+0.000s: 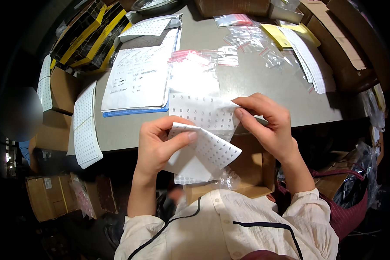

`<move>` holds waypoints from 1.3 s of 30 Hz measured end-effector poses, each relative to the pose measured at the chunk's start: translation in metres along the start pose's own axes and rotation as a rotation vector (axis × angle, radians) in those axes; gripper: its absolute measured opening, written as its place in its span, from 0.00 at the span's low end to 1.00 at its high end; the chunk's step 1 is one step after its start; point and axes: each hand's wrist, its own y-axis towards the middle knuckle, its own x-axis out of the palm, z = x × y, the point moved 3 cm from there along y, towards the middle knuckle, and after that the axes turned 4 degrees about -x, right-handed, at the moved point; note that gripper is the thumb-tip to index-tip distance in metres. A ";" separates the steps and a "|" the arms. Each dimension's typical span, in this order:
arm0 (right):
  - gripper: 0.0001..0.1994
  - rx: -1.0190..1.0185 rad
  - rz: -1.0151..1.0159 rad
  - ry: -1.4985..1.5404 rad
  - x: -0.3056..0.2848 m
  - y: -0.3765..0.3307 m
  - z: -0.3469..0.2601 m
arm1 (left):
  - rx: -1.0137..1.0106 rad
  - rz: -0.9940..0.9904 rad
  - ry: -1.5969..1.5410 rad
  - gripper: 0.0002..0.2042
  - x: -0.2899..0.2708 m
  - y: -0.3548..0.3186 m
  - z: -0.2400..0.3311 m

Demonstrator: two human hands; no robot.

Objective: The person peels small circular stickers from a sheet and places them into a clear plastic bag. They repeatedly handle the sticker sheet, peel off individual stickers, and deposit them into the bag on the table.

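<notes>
A white sheet of small printed labels (199,115) spans the space between my hands, over the table's near edge. My left hand (156,145) is closed on its near left part, thumb on top, where a folded-over flap shows more rows of printed marks and a plain white area. With thumb and forefinger my right hand (268,123) pinches the sheet's far right corner. Whether the flap belongs to the same sheet or to a second one, I cannot tell. Just beyond the sheet lie clear zip bags with red strips (190,65).
An open cardboard box (253,169) sits below the sheet, beside a clear bag of small white rings (227,178). A clipboard with handwritten papers (136,78) lies left. More label sheets (86,125) hang at the left edge. Small bags (245,37) and stacked sheets (305,60) lie far right.
</notes>
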 end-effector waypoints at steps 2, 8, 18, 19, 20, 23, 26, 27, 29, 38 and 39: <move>0.09 0.016 -0.005 0.029 -0.002 0.003 0.000 | 0.026 0.012 0.028 0.09 0.000 -0.001 -0.001; 0.09 0.132 -0.016 0.095 -0.005 0.003 0.001 | 0.097 0.010 0.152 0.08 -0.001 -0.004 0.002; 0.06 0.252 -0.029 0.289 -0.002 0.011 0.000 | 0.088 0.015 0.182 0.08 -0.005 -0.006 0.003; 0.06 0.261 -0.028 0.310 -0.001 0.013 0.001 | 0.078 0.015 0.174 0.08 -0.006 -0.006 0.003; 0.06 0.277 -0.027 0.332 0.000 0.014 0.002 | 0.062 0.015 0.164 0.08 -0.006 -0.006 0.002; 0.07 0.216 -0.063 0.312 0.000 0.021 0.009 | 0.073 0.019 0.159 0.09 -0.012 -0.001 -0.001; 0.11 0.103 -0.157 0.163 -0.019 0.036 0.024 | 0.198 0.102 0.143 0.10 -0.029 0.003 0.001; 0.12 0.049 -0.208 0.168 -0.022 0.038 0.029 | 0.227 0.168 0.118 0.11 -0.045 -0.002 -0.003; 0.12 0.200 -0.094 0.148 -0.007 0.041 0.013 | 0.294 0.175 -0.097 0.13 -0.073 -0.008 -0.006; 0.14 -0.238 -0.429 -0.448 -0.031 0.094 0.101 | 0.151 0.319 -0.247 0.14 -0.112 -0.010 -0.017; 0.14 -0.164 -0.464 -0.420 -0.028 0.094 0.095 | 0.122 0.276 -0.246 0.13 -0.113 -0.010 -0.018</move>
